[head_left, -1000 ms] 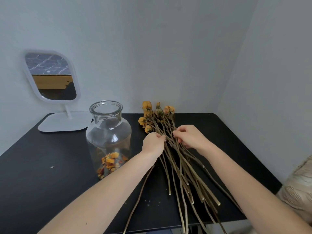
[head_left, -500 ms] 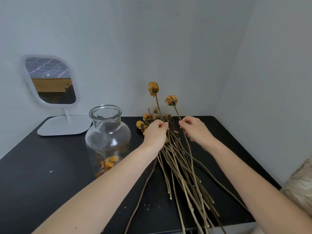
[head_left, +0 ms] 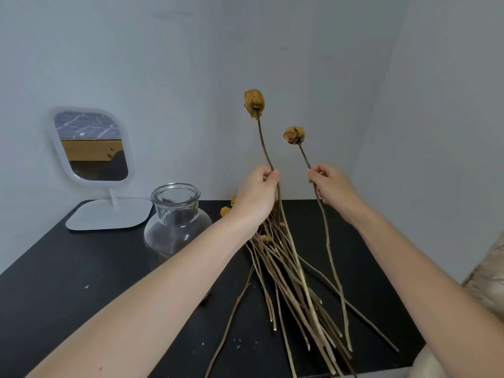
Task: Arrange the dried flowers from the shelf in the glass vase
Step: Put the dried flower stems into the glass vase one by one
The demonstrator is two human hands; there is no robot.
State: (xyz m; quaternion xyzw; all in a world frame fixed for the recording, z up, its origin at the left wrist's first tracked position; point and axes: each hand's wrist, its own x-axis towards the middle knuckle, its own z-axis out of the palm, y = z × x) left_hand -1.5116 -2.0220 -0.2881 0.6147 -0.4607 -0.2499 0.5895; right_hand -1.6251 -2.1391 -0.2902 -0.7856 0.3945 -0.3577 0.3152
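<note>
Mid-air, L hand [head_left: 256, 193], R hand [head_left: 332, 186] pinch stems [head_left: 263, 144]

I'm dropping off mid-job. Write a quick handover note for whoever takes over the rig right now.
Left grip: pinches the first stem, raised with its bloom up.
Right grip: pinches the second stem, also raised with its bloom up.
Glass vase: upright on the black table, left of the pile, with no stems in it.
Pile: the other dried flowers lie loose on the table.
Done: two stems picked out.
Left: put both in the vase, then the rest of the pile.
</note>
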